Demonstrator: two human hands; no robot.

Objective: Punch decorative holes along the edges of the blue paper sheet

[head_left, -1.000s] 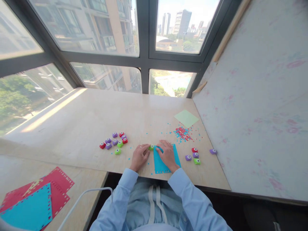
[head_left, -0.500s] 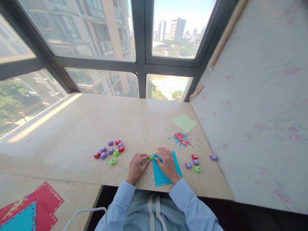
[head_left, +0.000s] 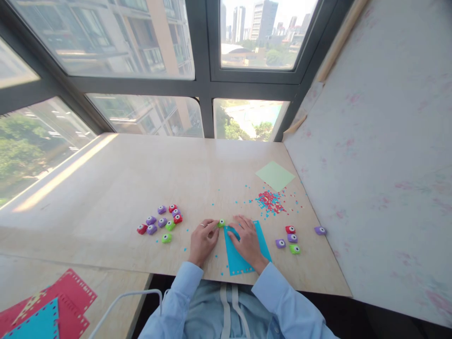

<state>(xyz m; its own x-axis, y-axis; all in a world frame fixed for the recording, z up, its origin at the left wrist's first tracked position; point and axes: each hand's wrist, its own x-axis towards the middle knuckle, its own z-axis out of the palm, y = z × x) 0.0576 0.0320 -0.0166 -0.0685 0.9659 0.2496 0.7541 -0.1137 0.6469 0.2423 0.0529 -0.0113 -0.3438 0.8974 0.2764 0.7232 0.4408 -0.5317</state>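
Note:
A blue sheet of paper (head_left: 233, 256) with punched holes along its edges lies on the wooden table (head_left: 141, 179) near the front edge. My right hand (head_left: 249, 242) presses flat on it. A small green paper punch (head_left: 221, 223) sits at the sheet's top left corner. My left hand (head_left: 203, 240) touches that punch with its fingertips.
Several purple, red and green punches (head_left: 162, 221) lie in a group to the left, three more punches (head_left: 290, 238) and a lone purple one (head_left: 320, 230) to the right. A pile of red and blue confetti (head_left: 270, 201) and a light green sheet (head_left: 275, 176) sit behind. Red and blue punched sheets (head_left: 49, 310) lie at lower left.
Only the camera has shifted a little. Both hands stay at the blue sheet and the green punch.

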